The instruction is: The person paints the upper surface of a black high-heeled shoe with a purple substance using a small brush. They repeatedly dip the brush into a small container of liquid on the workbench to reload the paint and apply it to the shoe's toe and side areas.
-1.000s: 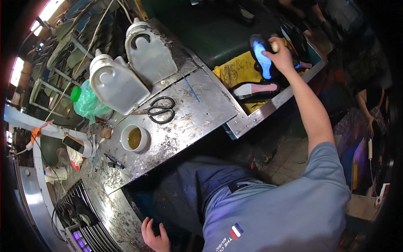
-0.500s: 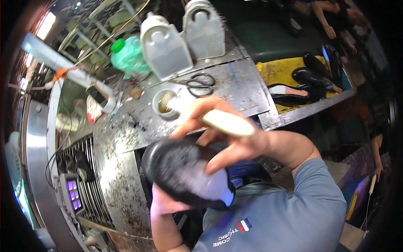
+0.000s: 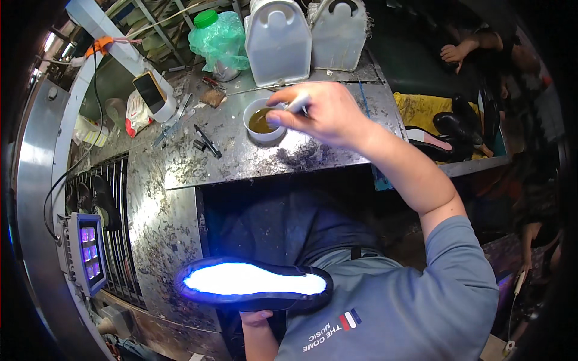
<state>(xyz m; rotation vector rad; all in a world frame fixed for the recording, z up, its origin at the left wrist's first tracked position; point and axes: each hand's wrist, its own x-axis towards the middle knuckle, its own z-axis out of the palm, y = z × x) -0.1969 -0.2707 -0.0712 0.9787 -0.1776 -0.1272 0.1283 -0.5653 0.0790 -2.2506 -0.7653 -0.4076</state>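
Observation:
My left hand [image 3: 257, 317] grips a black shoe [image 3: 313, 299] from below, mostly hidden under it. The shoe lies level across my lap, sole up, toe to the left. Its sole [image 3: 253, 283] glows bright blue-white. Above the bench, my right hand [image 3: 331, 114] pinches the pale handle of a brush [image 3: 298, 103] between thumb and fingers. The brush's far end is hidden by the hand. Just beneath and left of the fingertips stands a white cup [image 3: 267, 137] with yellowish liquid in it.
A lamp [image 3: 90, 253] with purple lights stands left of the shoe. Behind the cup are two translucent containers [image 3: 278, 48] and a green-capped bottle [image 3: 206, 19] wrapped in green plastic. A marker [image 3: 208, 141] lies on the stained metal bench [image 3: 223, 171]. Black shoes [image 3: 454, 126] fill a yellow-lined tray at right.
My left hand has lowered the shoe toward me and turned it lengthwise, and its sole now glows. My right hand has moved away from the shoe, up to the cup, with the brush.

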